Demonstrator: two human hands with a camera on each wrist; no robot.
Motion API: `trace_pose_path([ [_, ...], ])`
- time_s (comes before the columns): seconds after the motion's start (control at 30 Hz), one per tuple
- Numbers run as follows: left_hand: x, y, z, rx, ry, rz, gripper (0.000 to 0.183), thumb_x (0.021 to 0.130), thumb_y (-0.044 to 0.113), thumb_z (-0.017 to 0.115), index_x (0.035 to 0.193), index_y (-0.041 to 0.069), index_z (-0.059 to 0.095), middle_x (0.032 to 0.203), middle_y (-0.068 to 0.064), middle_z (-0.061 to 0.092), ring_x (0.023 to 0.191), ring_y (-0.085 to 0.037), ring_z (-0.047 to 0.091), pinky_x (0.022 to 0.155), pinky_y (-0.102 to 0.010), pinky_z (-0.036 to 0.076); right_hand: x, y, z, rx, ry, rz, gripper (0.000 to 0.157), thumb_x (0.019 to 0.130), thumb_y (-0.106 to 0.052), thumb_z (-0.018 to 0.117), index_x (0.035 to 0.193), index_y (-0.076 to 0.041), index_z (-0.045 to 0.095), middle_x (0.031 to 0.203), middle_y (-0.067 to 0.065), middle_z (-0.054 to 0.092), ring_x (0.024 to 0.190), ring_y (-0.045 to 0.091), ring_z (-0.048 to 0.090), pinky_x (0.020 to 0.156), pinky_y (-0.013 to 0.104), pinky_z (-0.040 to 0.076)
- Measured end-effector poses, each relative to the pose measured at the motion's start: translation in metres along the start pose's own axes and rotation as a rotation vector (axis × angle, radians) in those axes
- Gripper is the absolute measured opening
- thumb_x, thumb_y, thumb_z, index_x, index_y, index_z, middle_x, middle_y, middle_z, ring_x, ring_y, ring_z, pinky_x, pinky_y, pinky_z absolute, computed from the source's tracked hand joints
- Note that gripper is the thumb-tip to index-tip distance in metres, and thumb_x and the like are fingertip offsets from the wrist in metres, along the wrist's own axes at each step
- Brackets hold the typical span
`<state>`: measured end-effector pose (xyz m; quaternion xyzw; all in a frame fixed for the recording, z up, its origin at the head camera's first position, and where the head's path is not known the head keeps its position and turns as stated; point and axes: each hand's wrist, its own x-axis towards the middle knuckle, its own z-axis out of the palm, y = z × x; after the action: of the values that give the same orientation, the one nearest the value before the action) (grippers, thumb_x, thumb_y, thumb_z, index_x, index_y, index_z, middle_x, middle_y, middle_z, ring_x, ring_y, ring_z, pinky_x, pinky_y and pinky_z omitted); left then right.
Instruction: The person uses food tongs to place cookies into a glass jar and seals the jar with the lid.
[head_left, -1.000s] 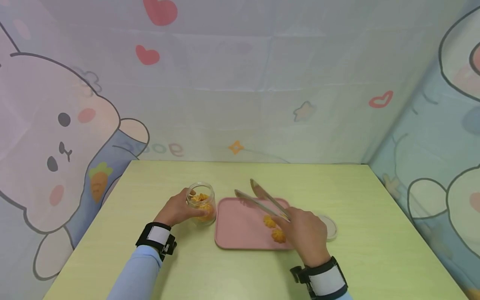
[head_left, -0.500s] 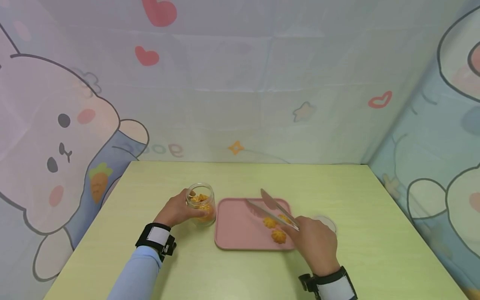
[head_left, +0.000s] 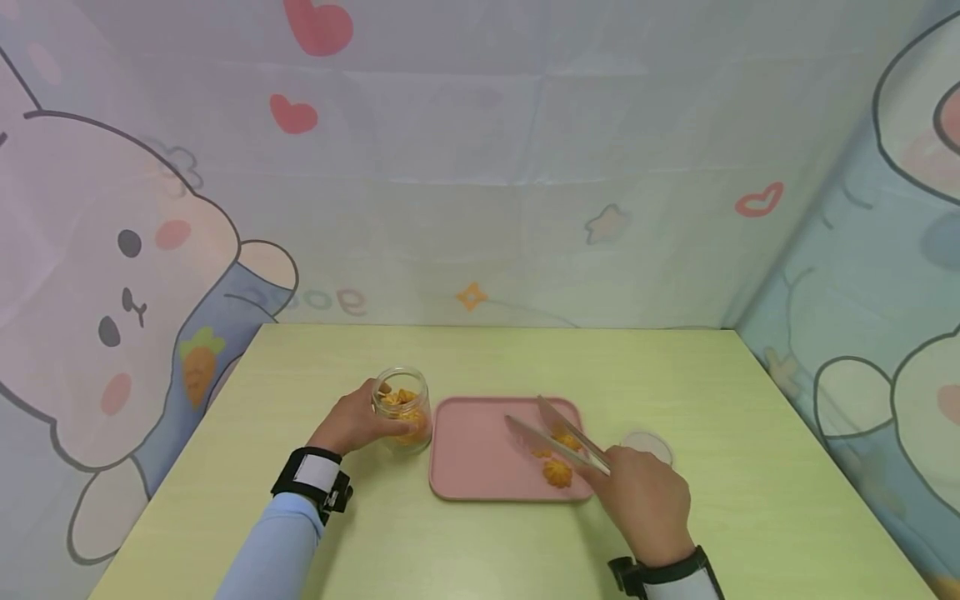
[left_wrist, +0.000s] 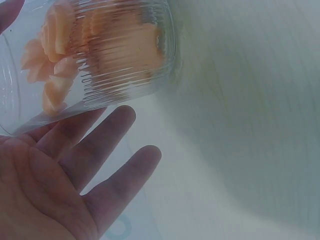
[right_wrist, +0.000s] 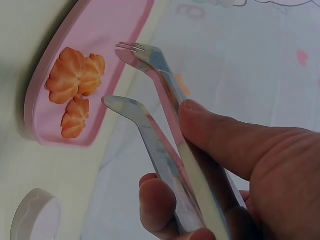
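My left hand (head_left: 356, 421) grips a clear glass jar (head_left: 428, 421) left of a pink tray (head_left: 472, 458). Piped yellow cookies (left_wrist: 57, 30) fill part of the lidless jar; in the left wrist view some of my fingers stretch out below its wall. My right hand (head_left: 648, 500) holds metal tongs (head_left: 581, 438) over the tray's right part. Three flower-shaped cookies (right_wrist: 67, 75) lie there, partly hidden by the tongs in the head view. The spread tongs (right_wrist: 195, 175) have nothing between their tips, which stay apart from the cookies in the right wrist view.
A round white lid (head_left: 651, 445) lies on the pale yellow table (head_left: 765, 500), just right of the tray and behind my right hand. Cartoon-printed cloth (head_left: 480, 167) stands along the table's back and sides.
My right hand has drawn the tongs to the right and nearer to me, so their tips now hang above the cookies on the tray. The left hand and jar stay put.
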<state>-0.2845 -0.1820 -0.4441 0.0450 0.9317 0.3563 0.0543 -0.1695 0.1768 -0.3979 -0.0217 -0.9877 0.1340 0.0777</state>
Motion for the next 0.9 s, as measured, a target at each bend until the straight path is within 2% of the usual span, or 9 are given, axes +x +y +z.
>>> trace_pose_path([
  [0.13,0.001,-0.001,0.000,-0.001,0.001,-0.001,0.093,0.062,0.056,0.080,0.130,0.002,0.047,0.122,-0.019,0.061,0.106,-0.031,0.055,0.089,-0.051,0.048,-0.002,0.002,-0.001,-0.003,-0.041,0.020,0.041,0.077,-0.049,0.071,0.064,-0.011,0.065,0.048,0.000,0.049,0.041,0.015,0.045,0.032,0.029,0.030],
  [0.3,0.000,-0.001,0.000,0.001,0.001,-0.009,0.094,0.062,0.057,0.079,0.130,0.002,0.047,0.122,-0.020,0.061,0.106,-0.031,0.055,0.088,-0.051,0.048,-0.003,0.004,0.000,-0.008,-0.077,0.034,0.042,0.076,-0.048,0.072,0.061,-0.011,0.060,0.049,0.001,0.050,0.041,0.016,0.046,0.032,0.030,0.030],
  [0.47,-0.001,0.001,0.000,0.001,0.004,-0.007,0.092,0.063,0.056,0.080,0.130,0.002,0.047,0.122,-0.020,0.061,0.105,-0.031,0.055,0.088,-0.051,0.048,-0.004,0.003,0.004,-0.012,-0.078,0.033,0.043,0.076,-0.048,0.072,0.060,-0.010,0.060,0.047,0.000,0.048,0.040,0.016,0.043,0.032,0.027,0.027],
  [0.67,-0.001,0.001,0.000,0.005,0.004,-0.001,0.092,0.063,0.055,0.080,0.130,0.001,0.047,0.122,-0.020,0.061,0.105,-0.031,0.055,0.088,-0.051,0.048,-0.005,-0.002,0.010,0.017,-0.092,0.038,0.038,0.079,-0.045,0.071,0.065,-0.010,0.062,0.051,0.001,0.051,0.044,0.016,0.044,0.034,0.029,0.028],
  [0.9,-0.001,0.000,0.000,0.002,0.001,0.000,0.093,0.063,0.055,0.080,0.131,0.001,0.046,0.124,-0.020,0.060,0.107,-0.031,0.055,0.088,-0.051,0.048,-0.006,-0.003,0.015,-0.001,-0.054,0.031,0.042,0.077,-0.046,0.072,0.061,-0.009,0.061,0.048,0.001,0.048,0.042,0.016,0.042,0.032,0.029,0.026],
])
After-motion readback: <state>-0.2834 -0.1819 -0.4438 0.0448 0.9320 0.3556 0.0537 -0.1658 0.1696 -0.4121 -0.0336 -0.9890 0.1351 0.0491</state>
